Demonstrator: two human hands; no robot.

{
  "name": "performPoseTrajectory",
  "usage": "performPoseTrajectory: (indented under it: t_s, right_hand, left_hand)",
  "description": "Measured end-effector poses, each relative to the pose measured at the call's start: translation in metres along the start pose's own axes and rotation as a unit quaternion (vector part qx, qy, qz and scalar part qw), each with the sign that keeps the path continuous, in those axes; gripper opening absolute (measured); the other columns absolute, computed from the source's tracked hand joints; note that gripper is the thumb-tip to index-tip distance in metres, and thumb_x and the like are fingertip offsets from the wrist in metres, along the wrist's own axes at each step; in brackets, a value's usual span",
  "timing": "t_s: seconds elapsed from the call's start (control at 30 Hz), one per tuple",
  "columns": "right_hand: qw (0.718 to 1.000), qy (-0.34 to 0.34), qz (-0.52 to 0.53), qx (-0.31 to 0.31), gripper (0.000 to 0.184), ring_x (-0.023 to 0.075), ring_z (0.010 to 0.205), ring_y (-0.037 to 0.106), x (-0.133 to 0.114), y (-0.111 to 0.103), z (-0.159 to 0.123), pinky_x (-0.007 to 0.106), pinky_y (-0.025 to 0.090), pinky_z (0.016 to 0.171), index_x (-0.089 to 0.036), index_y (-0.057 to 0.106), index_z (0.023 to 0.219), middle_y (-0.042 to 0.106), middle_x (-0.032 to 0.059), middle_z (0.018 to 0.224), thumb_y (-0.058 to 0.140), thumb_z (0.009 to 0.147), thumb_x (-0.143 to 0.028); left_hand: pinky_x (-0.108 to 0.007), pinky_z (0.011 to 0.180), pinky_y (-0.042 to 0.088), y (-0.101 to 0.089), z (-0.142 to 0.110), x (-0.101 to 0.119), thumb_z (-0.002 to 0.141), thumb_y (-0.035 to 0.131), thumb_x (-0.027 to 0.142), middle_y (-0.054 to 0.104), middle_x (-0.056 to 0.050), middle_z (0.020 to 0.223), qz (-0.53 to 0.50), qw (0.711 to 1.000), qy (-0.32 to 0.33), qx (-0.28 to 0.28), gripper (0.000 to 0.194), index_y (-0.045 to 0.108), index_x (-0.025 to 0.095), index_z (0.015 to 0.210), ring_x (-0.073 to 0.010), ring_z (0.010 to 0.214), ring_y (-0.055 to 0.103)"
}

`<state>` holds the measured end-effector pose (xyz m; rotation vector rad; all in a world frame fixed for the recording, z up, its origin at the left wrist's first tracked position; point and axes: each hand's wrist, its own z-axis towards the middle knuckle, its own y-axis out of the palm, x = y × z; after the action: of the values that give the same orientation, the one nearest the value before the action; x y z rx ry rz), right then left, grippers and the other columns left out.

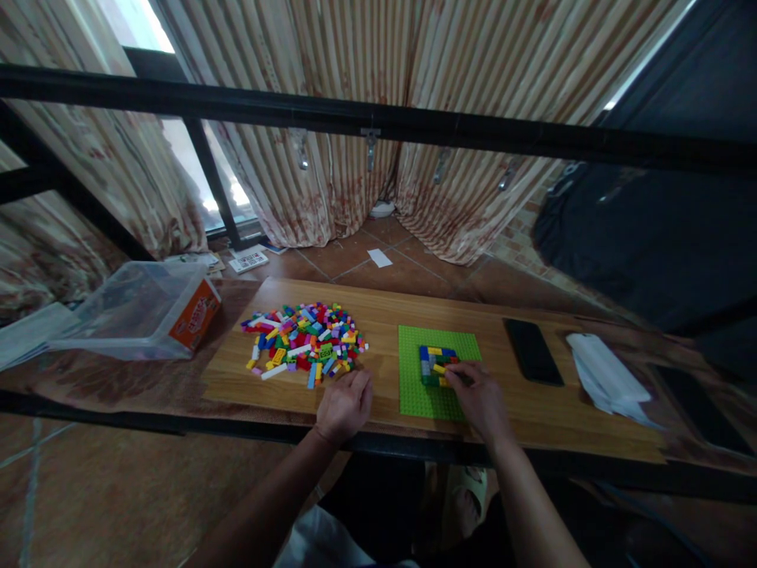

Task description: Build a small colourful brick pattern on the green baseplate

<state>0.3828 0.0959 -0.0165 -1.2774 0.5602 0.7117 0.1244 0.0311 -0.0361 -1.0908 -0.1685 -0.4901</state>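
A green baseplate (414,398) lies on the wooden board, bearing a small square structure of coloured building bricks (424,364). Over that structure, my right hand (482,398) pinches a yellow brick (438,368) between thumb and fingertips. Whether the yellow brick touches the bricks below, I cannot tell. My left hand (344,406) rests closed at the near edge of a loose pile of mixed bricks (307,339). Its fingers are curled under, so anything inside them is hidden.
An open clear plastic bin (136,308) with an orange label stands at the left. Right of the baseplate lie a black phone (532,351) and a white packet (609,375). A black metal bar (331,114) crosses beyond the wooden board (378,315), before striped curtains.
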Motion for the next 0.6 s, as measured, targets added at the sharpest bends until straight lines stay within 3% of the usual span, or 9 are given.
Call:
performPoseTrajectory:
  t_s: [0.23, 0.43, 0.6]
  right_hand:
    - [0.998, -0.011, -0.011, 0.06, 0.033, 0.0231, 0.087, 0.061, -0.004, 0.012, -0.015, 0.04, 0.047, 0.082, -0.02, 0.069, 0.08, 0.065, 0.0099, 0.092, 0.055, 0.081, -0.049]
    - [0.998, -0.013, -0.001, 0.061, 0.034, 0.0236, 0.089, 0.061, -0.004, 0.005, -0.013, 0.039, 0.047, 0.082, -0.019, 0.069, 0.085, 0.067, 0.0108, 0.094, 0.054, 0.082, -0.05]
    - [0.999, -0.021, 0.038, 0.032, 0.032, 0.0214, 0.082, 0.063, -0.027, 0.016, -0.018, 0.036, 0.048, 0.079, -0.02, 0.068, 0.089, 0.069, 0.0082, 0.092, 0.055, 0.082, -0.049]
  left_hand:
    - [-0.029, 0.067, 0.052, 0.0, -0.001, -0.001, 0.091, 0.042, 0.02, 0.065, -0.004, 0.08, -0.001, 1.0, -0.001, -0.007, 0.016, 0.057, 0.019, 0.098, -0.0168, 0.073, 0.064]
    - [-0.029, 0.067, 0.051, 0.0, 0.0, 0.001, 0.091, 0.042, 0.019, 0.064, -0.004, 0.079, 0.0, 1.0, -0.003, -0.002, 0.015, 0.057, 0.019, 0.095, -0.017, 0.072, 0.063]
    - [-0.029, 0.066, 0.05, -0.005, -0.003, 0.003, 0.09, 0.042, 0.02, 0.062, -0.005, 0.074, -0.015, 0.999, 0.046, -0.006, 0.017, 0.059, 0.018, 0.089, -0.0161, 0.071, 0.061]
